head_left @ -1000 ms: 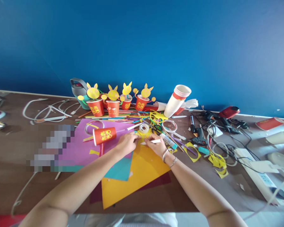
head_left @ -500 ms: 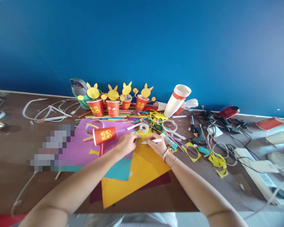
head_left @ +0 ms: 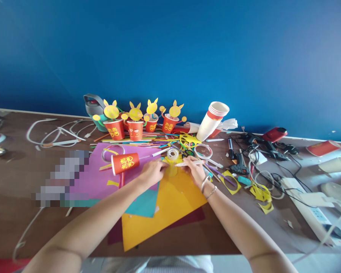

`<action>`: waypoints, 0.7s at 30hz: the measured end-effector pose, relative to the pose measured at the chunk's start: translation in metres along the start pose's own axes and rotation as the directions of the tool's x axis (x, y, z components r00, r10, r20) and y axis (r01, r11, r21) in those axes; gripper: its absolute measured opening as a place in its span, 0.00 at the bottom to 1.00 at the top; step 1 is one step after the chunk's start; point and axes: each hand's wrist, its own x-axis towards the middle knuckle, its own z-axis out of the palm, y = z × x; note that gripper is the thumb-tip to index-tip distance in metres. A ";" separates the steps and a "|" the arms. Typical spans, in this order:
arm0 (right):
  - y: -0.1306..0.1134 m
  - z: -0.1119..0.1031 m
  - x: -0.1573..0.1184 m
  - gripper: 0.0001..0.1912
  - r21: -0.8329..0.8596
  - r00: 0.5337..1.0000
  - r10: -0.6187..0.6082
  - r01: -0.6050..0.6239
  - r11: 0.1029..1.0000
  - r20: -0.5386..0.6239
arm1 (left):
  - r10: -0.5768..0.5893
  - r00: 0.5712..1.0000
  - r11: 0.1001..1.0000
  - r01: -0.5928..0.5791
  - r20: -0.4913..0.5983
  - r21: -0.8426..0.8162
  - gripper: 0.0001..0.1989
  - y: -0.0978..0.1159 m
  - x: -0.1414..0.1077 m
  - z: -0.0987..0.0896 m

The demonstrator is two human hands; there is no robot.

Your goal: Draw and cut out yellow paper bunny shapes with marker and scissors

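Observation:
My right hand (head_left: 193, 168) is closed around a white pen (head_left: 190, 163), whose tip points left over a small yellow paper cutout (head_left: 171, 169). At the cutout's left edge rests my left hand (head_left: 153, 171), fingers together on the paper. Beneath both lies an orange-yellow sheet (head_left: 165, 206). A roll of clear tape (head_left: 172, 153) sits just beyond the cutout. On the purple sheet (head_left: 86, 174) to the left, a red paper cup (head_left: 125, 163) lies on its side with strips attached.
Several red cups with yellow rabbit-like figures (head_left: 135, 113) stand at the back, beside a leaning stack of white cups (head_left: 209, 123). Glue guns (head_left: 238, 165), cables, yellow scraps (head_left: 260, 192) and a power strip (head_left: 309, 210) lie to the right.
My right hand has shifted slightly right, and the pen in it now lies more level, with its tip lifted a little farther from me. My left hand has stayed in place.

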 end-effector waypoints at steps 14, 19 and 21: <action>-0.002 0.003 -0.008 0.16 0.211 0.993 -0.105 0.091 0.973 0.055 | 0.275 0.934 0.899 -0.334 -0.227 -0.282 0.35 0.005 -0.011 0.005; -0.004 0.007 -0.015 0.17 -0.001 0.978 -0.164 0.165 0.986 0.127 | 0.298 0.931 0.900 -0.348 -0.211 -0.264 0.35 0.005 -0.010 0.008; -0.005 0.010 -0.017 0.17 -0.094 0.970 -0.194 0.209 0.973 0.149 | 0.312 0.930 0.903 -0.354 -0.196 -0.242 0.36 0.004 -0.010 0.010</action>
